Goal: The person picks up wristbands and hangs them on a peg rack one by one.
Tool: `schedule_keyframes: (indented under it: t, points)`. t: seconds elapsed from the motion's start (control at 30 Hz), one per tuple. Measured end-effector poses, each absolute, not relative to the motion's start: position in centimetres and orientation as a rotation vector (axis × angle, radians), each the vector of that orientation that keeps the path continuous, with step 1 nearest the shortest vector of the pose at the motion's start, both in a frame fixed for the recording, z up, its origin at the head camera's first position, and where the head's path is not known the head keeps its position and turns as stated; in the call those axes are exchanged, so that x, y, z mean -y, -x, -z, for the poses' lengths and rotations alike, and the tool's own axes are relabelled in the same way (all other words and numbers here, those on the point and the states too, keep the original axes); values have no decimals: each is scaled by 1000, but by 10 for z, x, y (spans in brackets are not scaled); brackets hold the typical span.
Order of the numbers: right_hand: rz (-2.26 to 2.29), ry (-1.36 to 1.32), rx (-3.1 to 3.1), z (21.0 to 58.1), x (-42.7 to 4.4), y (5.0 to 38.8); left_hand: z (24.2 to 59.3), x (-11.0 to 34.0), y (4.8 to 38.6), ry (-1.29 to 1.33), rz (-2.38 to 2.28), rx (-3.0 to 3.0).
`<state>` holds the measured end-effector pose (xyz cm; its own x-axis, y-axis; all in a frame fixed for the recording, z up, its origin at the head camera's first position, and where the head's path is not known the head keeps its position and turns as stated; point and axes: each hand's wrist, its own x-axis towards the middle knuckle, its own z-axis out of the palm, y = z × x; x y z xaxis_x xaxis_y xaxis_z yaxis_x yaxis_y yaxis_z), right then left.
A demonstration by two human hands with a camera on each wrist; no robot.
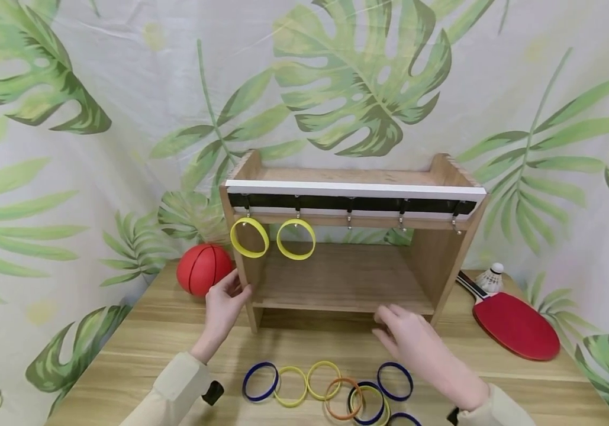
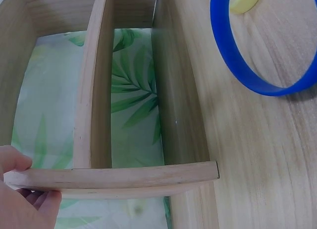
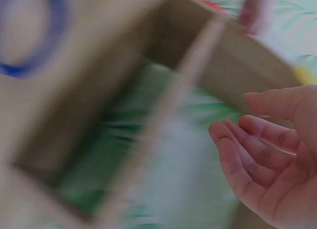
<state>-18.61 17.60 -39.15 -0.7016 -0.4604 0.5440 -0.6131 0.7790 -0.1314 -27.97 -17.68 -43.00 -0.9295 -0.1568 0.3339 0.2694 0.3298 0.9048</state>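
A: Setting first?

B: Leaf-printed cloth backdrop (image 1: 123,160), creased in places, behind a wood-grain table (image 1: 139,355).

A: Principal items and location?

B: One wooden rack (image 1: 344,275) standing on the table, with a row of hooks (image 1: 349,221) along its front. The two leftmost carry a yellow ring each: the first ring (image 1: 251,255), the second ring (image 1: 296,258). More rings lie in front of the rack, among them a blue ring (image 1: 260,400) and an orange ring (image 1: 342,418), the latter overlapping others.

A: Condition of the hands?

B: Left hand (image 1: 225,305) grasps the rack's left upright, thumb on one face and fingers round the other. Right hand (image 1: 402,331) holds nothing; its fingers are loosely bent before the rack's lower board.

A: Handling assessment?

B: Rings: judged light, slightly flexible and unlikely to break; a pinch on the band should suffice. The smooth finish may slip a little. Rack: judged stiff and much heavier; best steadied by an upright, as the hooks look too slight for a grip.

A: Materials and shapes?

B: Rack: pale, straight-grained boards, white front edge, black strip (image 1: 325,203) behind the hooks, which are thin, shiny and apparently metal. Rings: plain flat-walled circles, probably silicone or plastic. Alongside: a round red basketball (image 1: 203,269), a red-faced table tennis paddle (image 1: 517,325) and a shuttlecock (image 1: 490,279) with a pale skirt.
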Motion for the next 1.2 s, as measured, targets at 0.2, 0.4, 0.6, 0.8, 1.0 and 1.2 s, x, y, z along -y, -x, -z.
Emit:
schedule_keyframes:
  t: [0.2,0.4,0.6,0.8,1.0,1.2]
  points:
    - [-405,-722,2624,458,-216,188,431,177,281,95,1595,2257]
    - [-438,-725,2701,486,-232,190,430,179,280,93,1632,2252]
    - [-461,-711,2706,491,-235,191,430,179,281,97,1668,2257]
    - [-504,-696,2686,486,-234,190,431,179,282,95,1671,2262]
    - [-543,-784,2444,468,-229,193,430,178,280,99,1663,2265]
    - [-535,-836,2334,409,-211,192,431,178,280,120,1659,2252]
